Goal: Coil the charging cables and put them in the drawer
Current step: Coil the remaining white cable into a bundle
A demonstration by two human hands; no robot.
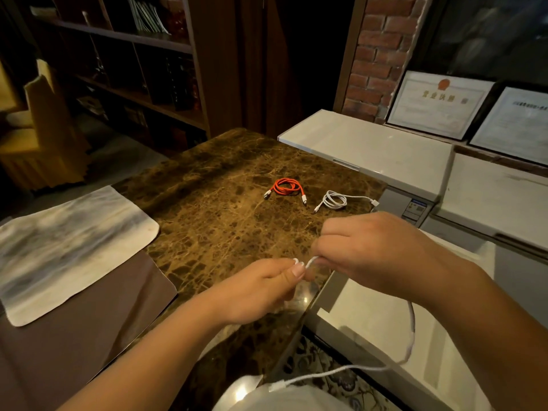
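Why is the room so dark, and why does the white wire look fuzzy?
Head view: dim warm light, with the shelves nearly black; small glare spots shine on the marble table edge; the white cable hanging from the hands is motion-blurred, while the orange cable lies sharp.

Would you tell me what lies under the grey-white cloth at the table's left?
The grey-white cloth lies on a brown mat; whatever is beneath the cloth's middle is covered.
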